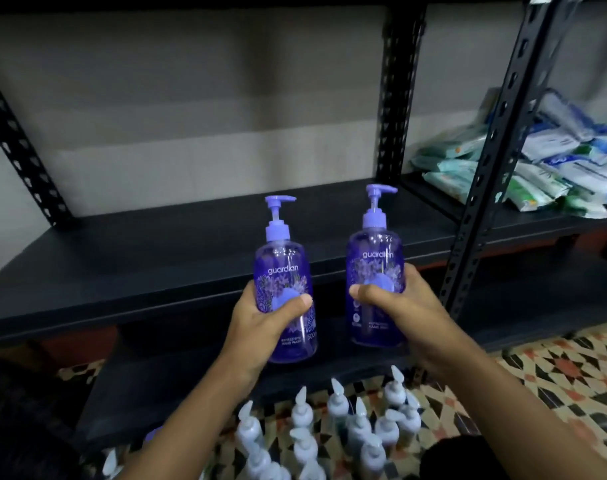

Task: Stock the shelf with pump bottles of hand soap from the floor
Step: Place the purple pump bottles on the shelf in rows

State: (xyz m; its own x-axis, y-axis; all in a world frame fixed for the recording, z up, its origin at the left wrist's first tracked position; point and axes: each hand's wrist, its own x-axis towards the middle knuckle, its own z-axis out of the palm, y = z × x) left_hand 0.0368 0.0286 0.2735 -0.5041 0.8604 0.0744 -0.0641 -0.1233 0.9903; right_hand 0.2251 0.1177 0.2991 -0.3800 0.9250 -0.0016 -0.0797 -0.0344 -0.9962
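Note:
My left hand (264,320) grips a purple pump bottle of hand soap (283,268) around its middle. My right hand (395,299) grips a second purple pump bottle (374,247) the same way. Both bottles are upright, held in the air in front of the black metal shelf board (139,258), with their lower halves below its front edge. Several pale blue pump bottles (333,431) stand on the floor beneath my arms.
A black perforated upright (496,140) stands right of the bottles, another (399,98) at the back. Wipe packs (544,168) pile on the neighbouring shelf at right. A lower shelf board (177,386) lies below. The floor has patterned tiles (554,372).

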